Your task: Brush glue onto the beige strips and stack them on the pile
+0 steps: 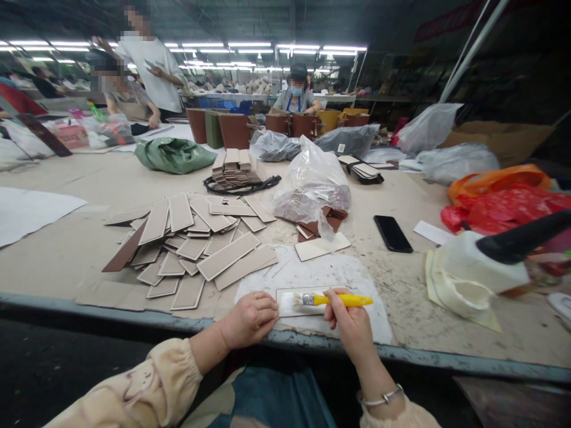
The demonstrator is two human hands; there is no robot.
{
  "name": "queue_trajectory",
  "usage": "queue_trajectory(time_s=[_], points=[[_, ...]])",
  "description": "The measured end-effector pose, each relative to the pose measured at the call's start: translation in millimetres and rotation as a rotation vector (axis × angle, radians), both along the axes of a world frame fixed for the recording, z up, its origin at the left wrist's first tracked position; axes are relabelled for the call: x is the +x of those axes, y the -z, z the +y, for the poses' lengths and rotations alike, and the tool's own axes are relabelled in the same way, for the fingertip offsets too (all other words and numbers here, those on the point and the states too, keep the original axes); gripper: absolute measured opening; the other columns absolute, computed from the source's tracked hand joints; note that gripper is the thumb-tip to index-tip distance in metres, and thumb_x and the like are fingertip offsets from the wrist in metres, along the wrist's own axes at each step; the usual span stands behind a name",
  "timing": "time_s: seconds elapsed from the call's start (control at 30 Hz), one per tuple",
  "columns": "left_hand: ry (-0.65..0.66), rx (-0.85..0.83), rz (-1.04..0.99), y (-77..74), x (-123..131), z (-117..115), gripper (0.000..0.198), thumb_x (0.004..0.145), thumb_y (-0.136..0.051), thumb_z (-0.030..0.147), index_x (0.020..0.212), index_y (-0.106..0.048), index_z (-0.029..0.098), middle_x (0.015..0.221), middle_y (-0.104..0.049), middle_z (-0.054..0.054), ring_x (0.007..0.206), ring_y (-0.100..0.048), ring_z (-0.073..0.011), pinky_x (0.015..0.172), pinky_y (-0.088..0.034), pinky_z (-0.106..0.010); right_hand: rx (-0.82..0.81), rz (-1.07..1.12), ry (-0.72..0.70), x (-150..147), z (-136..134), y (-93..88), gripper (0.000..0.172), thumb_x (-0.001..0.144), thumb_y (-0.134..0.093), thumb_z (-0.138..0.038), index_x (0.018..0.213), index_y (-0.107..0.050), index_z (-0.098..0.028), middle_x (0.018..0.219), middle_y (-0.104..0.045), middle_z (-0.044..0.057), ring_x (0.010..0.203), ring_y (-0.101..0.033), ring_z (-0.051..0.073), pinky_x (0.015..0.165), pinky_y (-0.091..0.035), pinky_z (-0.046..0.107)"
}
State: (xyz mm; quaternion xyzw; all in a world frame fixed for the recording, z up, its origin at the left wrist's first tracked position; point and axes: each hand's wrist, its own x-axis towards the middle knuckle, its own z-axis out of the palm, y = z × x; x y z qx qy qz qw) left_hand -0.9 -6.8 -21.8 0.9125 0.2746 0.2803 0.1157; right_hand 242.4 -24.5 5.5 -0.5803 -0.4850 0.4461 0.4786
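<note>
A cream sleeve decorated with a small animal figure reaches in from the lower left at a broad, scuffed worktop in a busy workshop. At far left, a white sheet overlaps the worktop's near edge. Next to it spreads a loose pile of pale panels with light borders, some leaning on others, with a green plastic bag behind. A neater stack of strips rests beside a looped black cord. In front, the left hand, wearing a ring, has its fingers curled together at the left end of a single panel; whether they pinch it cannot be told. The panel lies flat on stained white paper near the front edge. Beyond it slumps a clear plastic bag, brown pieces at its mouth. Over the panel's pale face are the bristles of a yellow-handled brush, its handle clasped in the right hand, above a wrist bearing a silver-toned bracelet. Farther right lie a black phone, a white container with a dark spout, and a red plastic bag.
</note>
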Motion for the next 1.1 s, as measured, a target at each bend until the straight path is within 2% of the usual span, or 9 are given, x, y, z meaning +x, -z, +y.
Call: queue_trajectory(time_s=[0.07,0.17,0.3,0.5,0.7,0.8,0.87,1.0,1.1], points=[[-0.004,0.004,0.002,-0.9,1,0,0.015,0.087,-0.051,0.013,0.085,-0.065,0.017,0.083,-0.068,-0.006,0.085,-0.063,-0.0164,0.081,-0.052,-0.032,-0.001,0.053,-0.009,-6,1,1.4,0.04,0.086,-0.052,-0.059,0.087,-0.056,-0.02,0.054,-0.056,-0.004,0.043,-0.048,0.012,0.046,-0.041,0.023],[-0.008,0.006,0.004,-2.1,1,0,0.016,0.088,-0.051,0.012,0.084,-0.065,0.017,0.082,-0.067,-0.006,0.085,-0.063,-0.0163,0.081,-0.052,-0.032,-0.033,-0.007,-0.023,-5,5,4.8,0.043,0.084,-0.053,-0.061,0.085,-0.058,-0.019,0.052,-0.056,-0.003,0.043,-0.05,0.013,0.046,-0.041,0.024],[-0.006,-0.003,-0.001,-1.6,1,0,0.016,0.088,-0.051,0.012,0.082,-0.065,0.017,0.082,-0.067,-0.006,0.085,-0.062,-0.0161,0.082,-0.052,-0.032,-0.043,-0.19,0.046,22,7,6.0,0.046,0.083,-0.052,-0.063,0.069,-0.059,-0.02,0.049,-0.056,-0.001,0.045,-0.052,0.016,0.05,-0.043,0.027],[-0.006,-0.035,0.002,1.2,0,0,0.015,0.087,-0.051,0.011,0.083,-0.064,0.017,0.084,-0.066,-0.006,0.086,-0.061,-0.0171,0.082,-0.051,-0.033,-0.048,-0.439,0.176,66,3,3.2,0.053,0.084,-0.045,-0.068,0.06,-0.058,-0.021,0.043,-0.053,-0.001,0.044,-0.053,0.018,0.052,-0.041,0.029],[-0.011,-0.043,-0.002,3.0,0,0,0.014,0.087,-0.052,0.012,0.082,-0.064,0.017,0.085,-0.066,-0.006,0.087,-0.06,-0.0169,0.083,-0.05,-0.033,0.014,-0.62,0.229,87,0,-2.0,0.055,0.086,-0.036,-0.067,0.058,-0.054,-0.023,0.044,-0.052,0.0,0.049,-0.055,0.019,0.058,-0.04,0.031],[-0.015,-0.041,0.002,2.6,0,0,0.014,0.087,-0.052,0.012,0.082,-0.064,0.017,0.085,-0.066,-0.006,0.088,-0.06,-0.0169,0.083,-0.05,-0.033,0.059,-0.621,0.258,87,-3,-6.9,0.052,0.085,-0.039,-0.066,0.065,-0.056,-0.022,0.045,-0.052,-0.001,0.049,-0.055,0.019,0.057,-0.04,0.03],[-0.019,-0.041,0.009,1.3,0,0,0.015,0.087,-0.051,0.013,0.082,-0.064,0.017,0.085,-0.066,-0.006,0.088,-0.06,-0.0171,0.083,-0.051,-0.033,0.069,-0.537,0.256,82,-6,-9.4,0.048,0.086,-0.042,-0.064,0.068,-0.056,-0.022,0.046,-0.051,-0.002,0.046,-0.052,0.017,0.053,-0.04,0.029],[-0.018,-0.045,0.03,-2.0,1,0,0.016,0.088,-0.05,0.014,0.082,-0.064,0.017,0.085,-0.066,-0.006,0.088,-0.06,-0.0175,0.083,-0.051,-0.033,0.062,-0.344,0.165,69,-7,-7.2,0.043,0.087,-0.046,-0.061,0.079,-0.057,-0.021,0.049,-0.051,-0.004,0.042,-0.048,0.015,0.046,-0.039,0.027],[-0.023,-0.049,0.028,-3.6,1,-1,0.016,0.088,-0.05,0.013,0.082,-0.064,0.018,0.085,-0.066,-0.006,0.088,-0.06,-0.0175,0.083,-0.051,-0.033,0.09,-0.456,0.109,71,-4,-1.6,0.043,0.088,-0.044,-0.06,0.079,-0.059,-0.021,0.05,-0.055,-0.002,0.049,-0.055,0.017,0.054,-0.043,0.028]])
